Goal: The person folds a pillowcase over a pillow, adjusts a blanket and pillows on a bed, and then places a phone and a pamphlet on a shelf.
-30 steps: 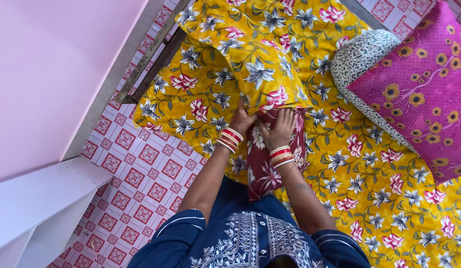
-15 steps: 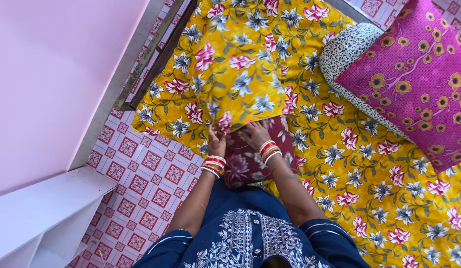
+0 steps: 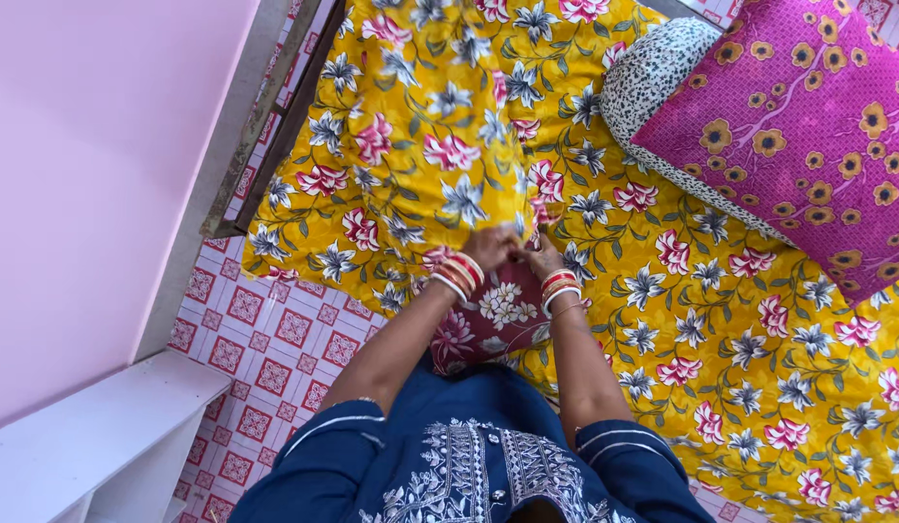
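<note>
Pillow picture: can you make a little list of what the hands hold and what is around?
left hand: grips the yellow flowered pillowcase edge
right hand: grips the same edge, touching the maroon flowered pillow
under them: yellow flowered bedsheet
nearby: pink flowered pillow, speckled pillow
floor: red patterned tiles

I see the pillow (image 3: 440,145) lying on the bed (image 3: 759,329), my hands side by side at its near end, left hand (image 3: 490,247) and right hand (image 3: 541,258). Two cushions (image 3: 789,126) lie right of it; a shelf (image 3: 91,436) stands on the floor (image 3: 265,339) to the left.
</note>
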